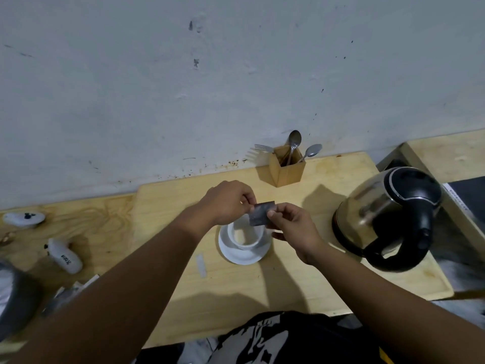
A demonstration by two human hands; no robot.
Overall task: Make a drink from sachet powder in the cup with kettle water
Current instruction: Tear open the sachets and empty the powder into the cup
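My left hand [227, 203] and right hand [290, 227] both pinch the small dark foil sachet [262, 213]; the white ceramic cup [246, 236] sits just beneath my hands.

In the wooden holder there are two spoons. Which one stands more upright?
The left spoon, bowl highest against the wall, stands nearly upright. The right spoon leans outward to the right over the wooden holder rim.

Home kitchen corner: kettle [388, 219], cutlery holder [286, 166], wooden board [301, 279].
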